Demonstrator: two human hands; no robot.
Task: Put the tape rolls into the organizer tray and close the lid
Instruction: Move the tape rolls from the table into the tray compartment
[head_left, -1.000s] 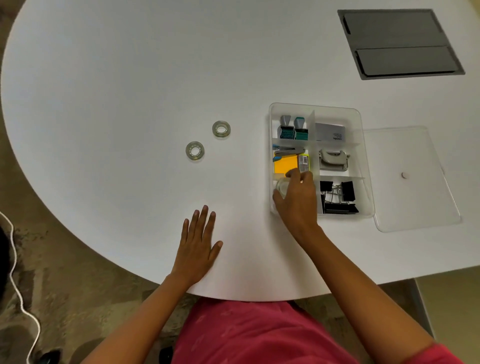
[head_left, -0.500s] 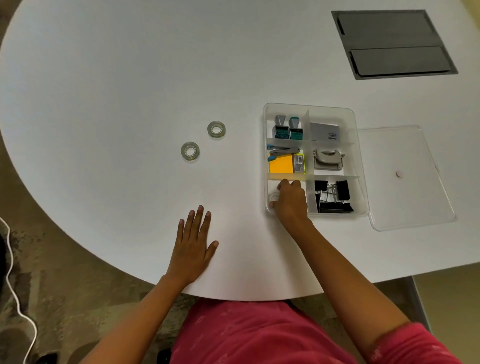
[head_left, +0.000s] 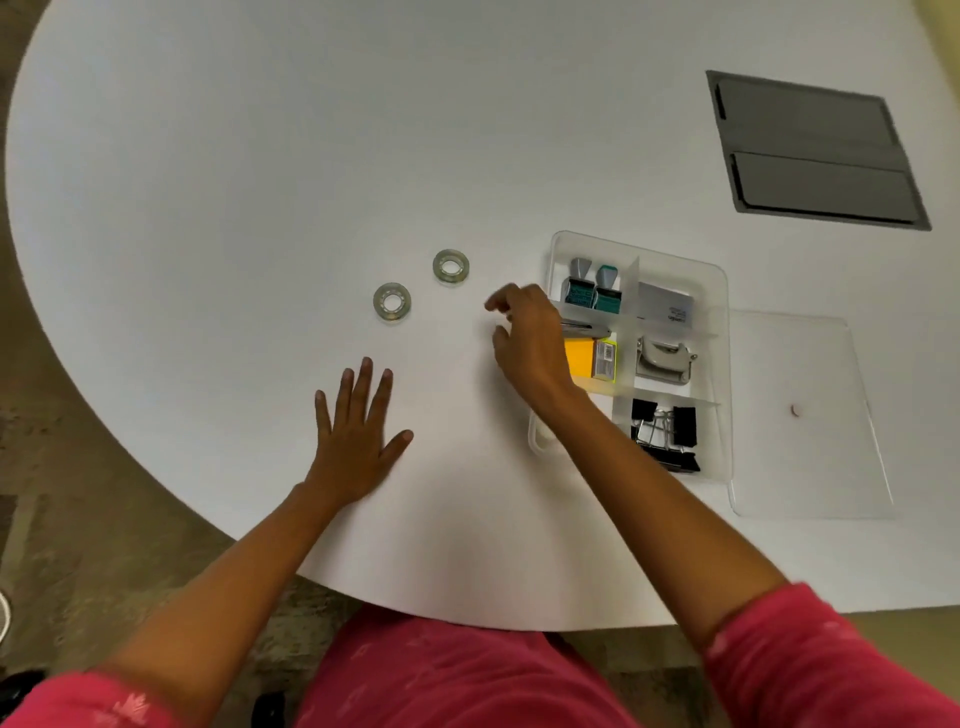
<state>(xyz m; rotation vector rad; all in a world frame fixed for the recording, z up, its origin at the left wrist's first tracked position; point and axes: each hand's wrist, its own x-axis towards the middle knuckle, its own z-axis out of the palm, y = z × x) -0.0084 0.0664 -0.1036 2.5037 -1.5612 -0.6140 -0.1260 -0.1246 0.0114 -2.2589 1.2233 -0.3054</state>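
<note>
Two clear tape rolls lie flat on the white table: one (head_left: 392, 302) nearer me, the other (head_left: 451, 266) a little farther and to its right. The clear organizer tray (head_left: 724, 364) sits to the right, its compartments holding office items. Its clear lid (head_left: 810, 457) lies flat on the table beside the tray's right side. My right hand (head_left: 530, 338) hovers just left of the tray with fingers apart and curled, holding nothing, a short way right of the rolls. My left hand (head_left: 358, 436) rests flat on the table, fingers spread. My right forearm hides the tray's near-left compartment.
A dark grey cable hatch (head_left: 815, 156) is set into the table at the far right. The tray holds stamps (head_left: 592, 291), an orange pad (head_left: 579, 358), a hole punch (head_left: 665, 358) and black binder clips (head_left: 665, 431). The table's curved edge runs close to my body.
My right hand has left the tray's near-left compartment and moved left and away, toward the two rolls on the table. The left hand has stayed flat. The view has shifted slightly.
</note>
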